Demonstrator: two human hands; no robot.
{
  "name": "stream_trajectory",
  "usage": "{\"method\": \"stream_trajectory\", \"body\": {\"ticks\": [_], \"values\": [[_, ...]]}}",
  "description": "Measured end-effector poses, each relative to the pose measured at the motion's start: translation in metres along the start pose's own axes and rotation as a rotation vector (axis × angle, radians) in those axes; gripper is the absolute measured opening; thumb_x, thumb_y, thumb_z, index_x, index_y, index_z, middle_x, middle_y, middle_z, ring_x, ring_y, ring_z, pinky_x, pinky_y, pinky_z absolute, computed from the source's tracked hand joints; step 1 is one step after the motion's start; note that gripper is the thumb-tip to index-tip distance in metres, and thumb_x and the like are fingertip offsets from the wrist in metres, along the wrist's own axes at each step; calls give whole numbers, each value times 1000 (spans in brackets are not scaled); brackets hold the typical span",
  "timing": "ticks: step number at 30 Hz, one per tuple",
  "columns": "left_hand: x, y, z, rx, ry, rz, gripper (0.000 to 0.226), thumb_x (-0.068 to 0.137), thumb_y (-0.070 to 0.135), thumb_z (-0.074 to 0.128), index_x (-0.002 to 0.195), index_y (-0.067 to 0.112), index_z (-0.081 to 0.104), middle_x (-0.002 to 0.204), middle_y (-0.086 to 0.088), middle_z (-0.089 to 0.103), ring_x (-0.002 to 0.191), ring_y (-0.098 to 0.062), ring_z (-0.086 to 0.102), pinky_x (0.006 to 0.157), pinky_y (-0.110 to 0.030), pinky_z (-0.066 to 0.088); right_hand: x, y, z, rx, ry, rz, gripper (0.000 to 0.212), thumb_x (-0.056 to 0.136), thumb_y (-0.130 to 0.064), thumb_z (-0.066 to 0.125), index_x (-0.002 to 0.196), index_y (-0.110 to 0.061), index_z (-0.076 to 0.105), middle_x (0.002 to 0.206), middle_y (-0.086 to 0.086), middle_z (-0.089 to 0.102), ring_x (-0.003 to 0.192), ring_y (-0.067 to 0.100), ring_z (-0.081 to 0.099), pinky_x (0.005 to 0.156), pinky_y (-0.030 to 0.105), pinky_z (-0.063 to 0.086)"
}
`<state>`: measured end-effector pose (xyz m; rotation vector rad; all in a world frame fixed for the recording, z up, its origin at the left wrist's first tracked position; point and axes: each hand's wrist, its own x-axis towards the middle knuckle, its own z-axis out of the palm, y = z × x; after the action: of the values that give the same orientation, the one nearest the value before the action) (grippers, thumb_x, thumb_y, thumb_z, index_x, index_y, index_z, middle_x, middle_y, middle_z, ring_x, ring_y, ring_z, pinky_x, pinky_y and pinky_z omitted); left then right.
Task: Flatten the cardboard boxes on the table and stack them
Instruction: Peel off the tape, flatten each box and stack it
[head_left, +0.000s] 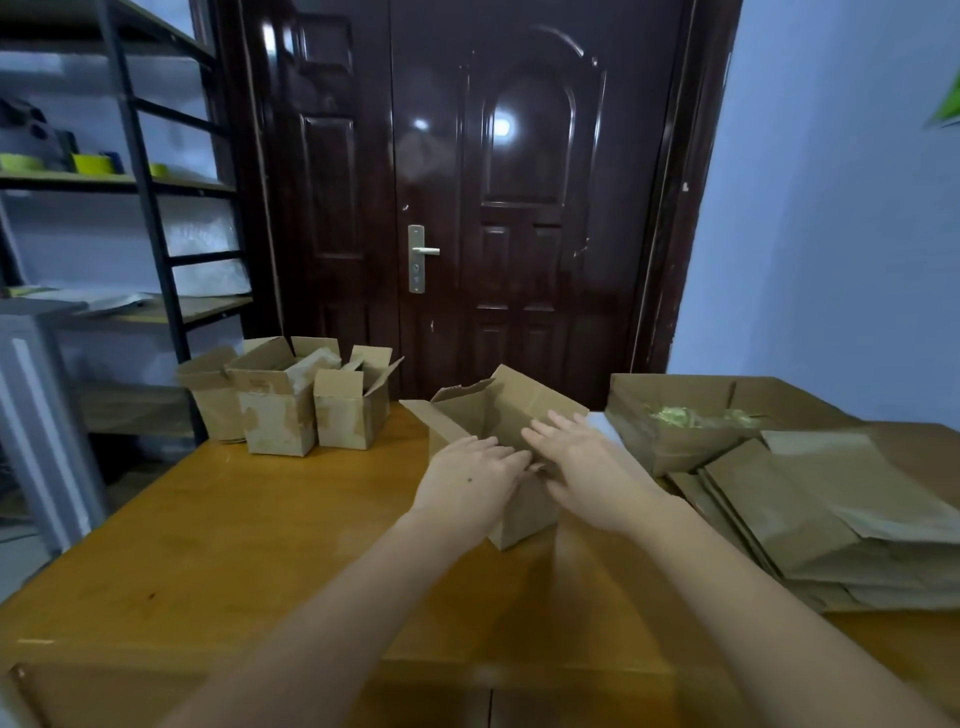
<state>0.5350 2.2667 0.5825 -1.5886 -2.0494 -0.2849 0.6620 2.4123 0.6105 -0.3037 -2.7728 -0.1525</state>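
Observation:
An open brown cardboard box (488, 415) stands in the middle of the wooden table (218, 530), flaps up. My left hand (470, 475) lies on its near rim, fingers stretched toward the opening. My right hand (582, 457) rests beside it on the box's near right edge, fingers straight and spread. Three more open boxes (280, 400) stand in a cluster at the table's far left. A stack of flattened cardboard boxes (831, 519) lies at the right.
A large open carton (675, 410) with yellowish scraps inside stands at the far right. A dark double door (467, 182) is behind the table. A metal shelf rack (130, 182) stands at the left.

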Motion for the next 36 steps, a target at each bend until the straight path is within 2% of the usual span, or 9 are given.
{"method": "stream_trajectory", "body": {"ticks": [6, 9, 18, 20, 22, 25, 30, 33, 36], "values": [[3, 1, -18, -98, -112, 49, 65, 104, 65, 18, 141, 31, 59, 131, 5, 69, 116, -16, 66, 95, -35, 57, -12, 12, 10, 37, -70, 13, 62, 105, -7, 41, 160, -29, 22, 166, -4, 22, 155, 16, 10, 123, 28, -2], [11, -16, -30, -292, -146, 5, 61, 107, 60, 18, 142, 31, 59, 134, 3, 68, 121, -18, 64, 102, -36, 53, -15, 23, 13, 55, -66, -24, 62, 104, -6, 43, 158, -32, 26, 166, -5, 24, 155, 14, 9, 124, 31, -3], [52, -75, -47, -125, -499, -23, 70, 102, 64, 40, 161, 28, 28, 171, -7, 18, 154, -24, 27, 121, -40, 27, -20, 45, 11, 106, -59, -87, 75, 96, 6, 46, 153, -43, 34, 164, -11, 21, 154, 9, -2, 124, 30, -6], [52, -86, -44, -105, -550, -58, 87, 95, 76, 40, 163, 25, 22, 171, -5, 16, 156, -22, 21, 123, -42, 24, -20, 49, 8, 102, -94, -56, 67, 102, -6, 45, 153, -46, 30, 165, -13, 21, 154, 6, 1, 123, 26, -4], [51, -95, -39, -106, -568, -101, 101, 87, 87, 36, 164, 24, 19, 172, -1, 15, 157, -20, 16, 124, -42, 20, -18, 51, 6, 94, -133, -22, 53, 105, -44, 44, 154, -50, 25, 165, -16, 20, 153, 3, 5, 125, 27, 6], [50, -104, -30, -13, -514, -139, 126, 69, 105, 19, 164, 22, 19, 172, 1, 13, 158, -23, 10, 126, -44, 9, -15, 47, -1, 103, -239, 63, 86, 80, -93, 30, 155, -51, 19, 165, -20, 14, 151, 0, 6, 124, 35, 17], [41, -108, -5, 122, -448, -177, 139, 60, 108, -3, 164, 19, 22, 171, -7, 14, 159, -26, -2, 122, -51, -18, -9, 32, -7, 133, -274, 138, 107, 68, -103, 20, 158, -46, 9, 166, -16, 11, 154, 9, 7, 121, 43, 24], [33, -107, 6, 30, -473, -239, 142, 59, 109, -4, 164, 17, 18, 171, -10, 13, 159, -26, 3, 125, -49, -10, -7, 23, -2, 162, -228, 214, 110, 67, -102, 3, 159, -41, 9, 167, -12, 13, 155, 14, 9, 119, 45, 26], [25, -99, 11, -84, -454, -322, 140, 60, 110, 2, 164, 18, 20, 172, -7, 15, 157, -28, 15, 127, -49, 8, -3, 18, 4, 123, -217, 258, 109, 75, -96, 12, 161, -29, 10, 168, -7, 12, 155, 17, 8, 120, 42, 23]]}}
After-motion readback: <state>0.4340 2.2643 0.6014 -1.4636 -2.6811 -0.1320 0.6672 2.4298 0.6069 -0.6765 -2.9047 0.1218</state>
